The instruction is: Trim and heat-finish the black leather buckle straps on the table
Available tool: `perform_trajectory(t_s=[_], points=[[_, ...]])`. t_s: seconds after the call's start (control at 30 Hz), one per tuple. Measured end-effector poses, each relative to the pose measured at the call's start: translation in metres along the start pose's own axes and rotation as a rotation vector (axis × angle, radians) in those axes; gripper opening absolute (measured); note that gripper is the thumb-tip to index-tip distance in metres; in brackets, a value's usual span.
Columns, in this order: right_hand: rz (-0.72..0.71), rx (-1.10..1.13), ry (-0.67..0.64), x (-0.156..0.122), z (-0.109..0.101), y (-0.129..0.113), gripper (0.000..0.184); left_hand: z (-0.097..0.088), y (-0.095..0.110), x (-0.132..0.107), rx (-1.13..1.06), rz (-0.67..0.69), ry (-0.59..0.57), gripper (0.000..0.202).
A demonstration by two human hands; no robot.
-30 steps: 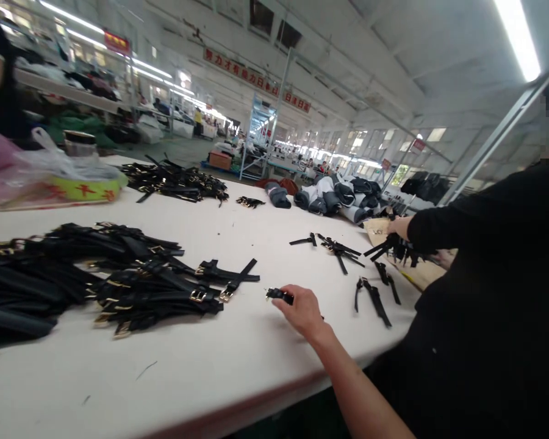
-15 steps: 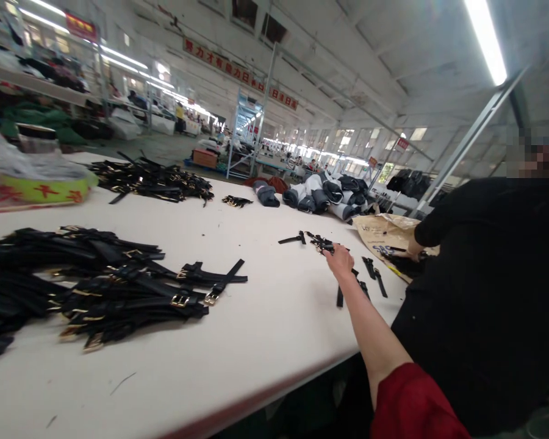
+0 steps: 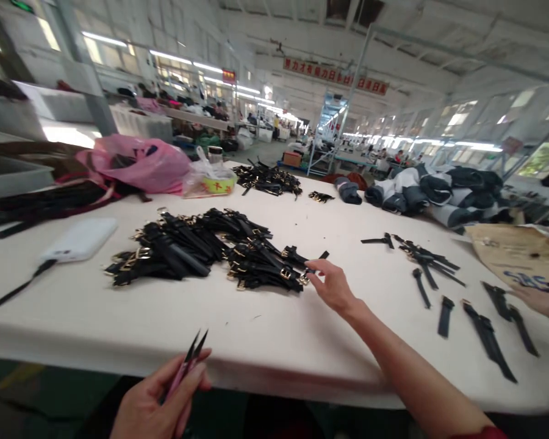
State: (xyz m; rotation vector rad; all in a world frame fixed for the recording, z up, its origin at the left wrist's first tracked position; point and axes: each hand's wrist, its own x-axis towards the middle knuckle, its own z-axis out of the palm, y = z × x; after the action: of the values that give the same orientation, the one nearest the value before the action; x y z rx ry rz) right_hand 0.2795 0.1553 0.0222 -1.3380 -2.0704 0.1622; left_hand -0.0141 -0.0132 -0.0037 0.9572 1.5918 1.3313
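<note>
As snips [image 3: 182, 371] appear, both hands [image 3: 158, 399] visible

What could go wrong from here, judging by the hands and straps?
The pink-handled snips in the left hand have bare, parted blades, so they might nick skin or a strap if the hands meet.
The right hand is at a gold buckle beside overlapping black straps; neighbouring buckles could snag and drag others along.
The cable of the white device might catch if pulled.
</note>
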Motion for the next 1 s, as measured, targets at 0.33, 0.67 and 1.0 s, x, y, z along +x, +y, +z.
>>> perform_trajectory(t_s=[0.33,0.67,1.0], points=[[-0.174,-0.13,-0.232,0.056,0.038,-0.012,0.039,-0.003,0.002,-0.016,-0.062,-0.067,0.024,0.047],[-0.163,0.228,-0.086,0.05,0.029,-0.015,0.026,0.002,0.003,-0.016,-0.077,-0.099,0.014,0.045],[-0.222,0.456,0.095,0.034,0.004,-0.087,0.021,-0.003,-0.004,-0.012,-0.059,-0.106,-0.033,0.043]])
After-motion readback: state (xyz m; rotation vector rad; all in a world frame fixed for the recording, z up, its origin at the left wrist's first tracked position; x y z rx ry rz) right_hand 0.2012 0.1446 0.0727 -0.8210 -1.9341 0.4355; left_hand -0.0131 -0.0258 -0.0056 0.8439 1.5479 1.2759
